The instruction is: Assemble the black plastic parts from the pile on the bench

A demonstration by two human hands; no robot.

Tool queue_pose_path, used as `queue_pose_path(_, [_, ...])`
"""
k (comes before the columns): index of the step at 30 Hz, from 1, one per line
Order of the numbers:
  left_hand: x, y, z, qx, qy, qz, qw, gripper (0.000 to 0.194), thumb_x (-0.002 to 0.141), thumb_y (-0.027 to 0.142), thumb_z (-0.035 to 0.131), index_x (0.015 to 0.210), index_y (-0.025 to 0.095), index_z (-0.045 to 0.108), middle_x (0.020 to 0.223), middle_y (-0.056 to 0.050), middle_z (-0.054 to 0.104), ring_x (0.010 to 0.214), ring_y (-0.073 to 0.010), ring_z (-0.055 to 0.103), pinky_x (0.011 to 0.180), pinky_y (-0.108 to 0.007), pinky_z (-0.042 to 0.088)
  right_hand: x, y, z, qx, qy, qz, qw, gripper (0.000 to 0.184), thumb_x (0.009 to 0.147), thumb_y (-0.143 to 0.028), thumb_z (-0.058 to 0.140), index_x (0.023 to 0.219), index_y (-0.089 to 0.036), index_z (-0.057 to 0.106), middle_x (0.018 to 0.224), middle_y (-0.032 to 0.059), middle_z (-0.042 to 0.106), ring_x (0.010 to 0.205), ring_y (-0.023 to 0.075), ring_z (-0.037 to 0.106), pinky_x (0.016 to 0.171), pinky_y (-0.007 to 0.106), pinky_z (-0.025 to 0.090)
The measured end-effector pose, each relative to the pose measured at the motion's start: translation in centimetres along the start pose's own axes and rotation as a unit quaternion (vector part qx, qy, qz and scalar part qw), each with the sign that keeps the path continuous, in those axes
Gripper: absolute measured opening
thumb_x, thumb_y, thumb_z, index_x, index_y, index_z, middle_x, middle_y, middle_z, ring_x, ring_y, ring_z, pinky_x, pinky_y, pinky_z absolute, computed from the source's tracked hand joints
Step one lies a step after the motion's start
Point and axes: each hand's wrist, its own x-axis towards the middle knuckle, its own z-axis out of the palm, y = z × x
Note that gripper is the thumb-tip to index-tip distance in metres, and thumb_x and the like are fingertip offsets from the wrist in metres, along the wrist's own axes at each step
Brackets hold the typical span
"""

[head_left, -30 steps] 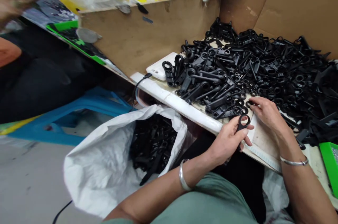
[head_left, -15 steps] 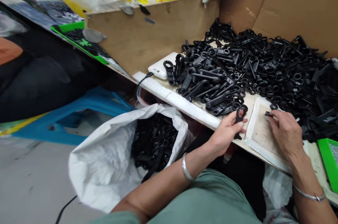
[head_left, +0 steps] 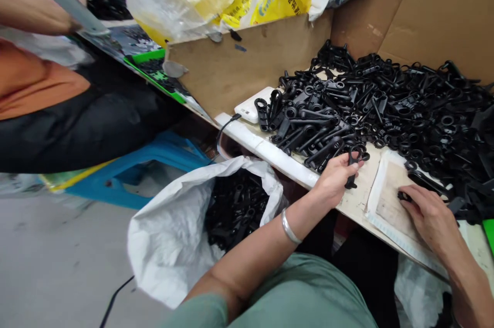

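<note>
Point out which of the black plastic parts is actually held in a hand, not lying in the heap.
The black part pinched upright in the left hand, at the near edge of the heap; the others lie loose on the table.

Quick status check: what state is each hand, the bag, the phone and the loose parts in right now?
Left hand: closed on a black plastic ring-ended part, held upright at the table edge.
Right hand: fingertips pinching a small black piece on the pale worn mat.
White woven sack: open, partly filled with black parts.
White phone: lying flat, cable plugged in.
Pile of black plastic parts: loose, heaped on the table.
</note>
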Motion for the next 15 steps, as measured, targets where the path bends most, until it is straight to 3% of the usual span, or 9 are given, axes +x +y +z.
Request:
queue_pose_path(6, [-0.6,0.2,-0.6,-0.031,-0.071,-0.006,0.997,0.032,0.074,0.007,0.068,0.104,0.014,0.061,0.111,-0.013,0.068,0.104,-0.0236,0.066,0.076,-0.031,0.054,0.1,-0.6,-1.0,0.08,0.036,0.071,0.994,0.034,0.098,-0.043,0.051,0.114,-0.019,0.071,0.116,0.011,0.069,0.1,0.0284,0.067,0.09,0.045,0.055])
queue_pose_path(10, [-1.4,-0.9,-0.6,-0.019,-0.122,-0.004,0.992,0.034,0.071,0.009,0.071,0.104,0.015,0.062,0.111,-0.01,0.064,0.109,-0.027,0.064,0.073,-0.031,0.057,1.2,-3.8,-2.2,0.235,0.111,0.156,0.953,0.027,0.09,-0.04,0.069,0.112,-0.026,0.073,0.111,0.0043,0.072,0.083,0.0205,0.07,0.075,0.035,0.061])
queue_pose_path(12, [-1.7,-1.6,-0.4,-0.006,-0.138,-0.005,0.99,0.032,0.07,0.01,0.07,0.101,0.016,0.063,0.114,-0.009,0.061,0.114,-0.0279,0.061,0.072,-0.03,0.057,2.0,-5.7,-2.5,0.268,0.146,0.151,0.94,0.024,0.088,-0.035,0.073,0.111,-0.028,0.074,0.11,0.0028,0.073,0.086,0.0196,0.07,0.075,0.033,0.062])
queue_pose_path(15, [-2.1,-2.5,0.0,0.014,-0.157,-0.003,0.987,0.035,0.07,0.009,0.068,0.105,0.016,0.063,0.115,-0.008,0.061,0.114,-0.0255,0.06,0.073,-0.027,0.056,3.1,-7.6,-2.3,0.259,0.165,0.088,0.948,0.023,0.089,-0.029,0.072,0.112,-0.026,0.074,0.111,0.0042,0.072,0.093,0.0199,0.069,0.081,0.034,0.061])
